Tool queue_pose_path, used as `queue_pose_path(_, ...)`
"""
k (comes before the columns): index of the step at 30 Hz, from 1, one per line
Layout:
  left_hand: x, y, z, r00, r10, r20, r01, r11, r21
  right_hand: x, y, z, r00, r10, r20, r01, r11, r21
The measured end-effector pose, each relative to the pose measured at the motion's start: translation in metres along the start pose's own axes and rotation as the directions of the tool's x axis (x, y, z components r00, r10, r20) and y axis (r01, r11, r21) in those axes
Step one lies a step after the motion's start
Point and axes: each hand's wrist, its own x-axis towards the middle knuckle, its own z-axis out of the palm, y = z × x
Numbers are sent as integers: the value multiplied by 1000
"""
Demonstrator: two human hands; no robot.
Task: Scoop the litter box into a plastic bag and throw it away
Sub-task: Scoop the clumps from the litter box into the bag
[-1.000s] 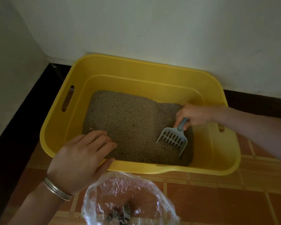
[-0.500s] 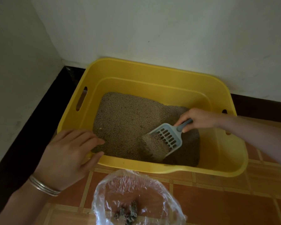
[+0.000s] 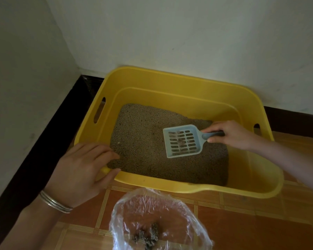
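Note:
A yellow litter box (image 3: 179, 82) sits on the floor in a corner, its bottom covered with brown litter (image 3: 145, 141). My right hand (image 3: 231, 134) grips the handle of a blue-grey slotted scoop (image 3: 182, 141), held level above the litter with a few small bits on its grid. My left hand (image 3: 79, 170) rests on the box's near left rim, fingers over the edge and thumb outside. A clear plastic bag (image 3: 157, 219) stands open on the floor in front of the box, with dark clumps (image 3: 148, 235) at its bottom.
White walls (image 3: 170, 33) meet behind the box, with a dark skirting (image 3: 43, 141) along the left. Orange floor tiles (image 3: 251, 222) spread to the right of the bag. The box has handle slots in both ends.
The scoop has come up out of the litter and now lies level above it, most litter sifted through. My left hand stayed on the rim. The view shifted left.

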Motion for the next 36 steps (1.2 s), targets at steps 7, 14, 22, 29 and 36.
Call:
queue_pose_path(7, -1, 1, 3, 1000, -6, -20, 6, 1000, -30, -7, -6, 5, 1000, 4, -9, -5, 990, -143)
queue_pose_path(14, -2, 0, 4, 1000, -1, -29, 0, 999, -39, -6, -1, -15, 998, 54, -22, -57, 979, -196)
queue_pose_path(22, -2, 0, 5, 999, 20, -44, -22, 998, -54, -4, -12, -1, 996, 29, 83, 4, 930, -368)
queue_pose_path(29, -1, 2, 5, 998, 14, -60, -18, 997, -71, -8, -50, 42, 986, -66, 154, 131, 875, -465)
queue_pose_path(36, -1, 2, 6, 998, -5, -67, -3, 993, -120, 14, -69, 85, 988, -90, 129, 125, 946, -298)
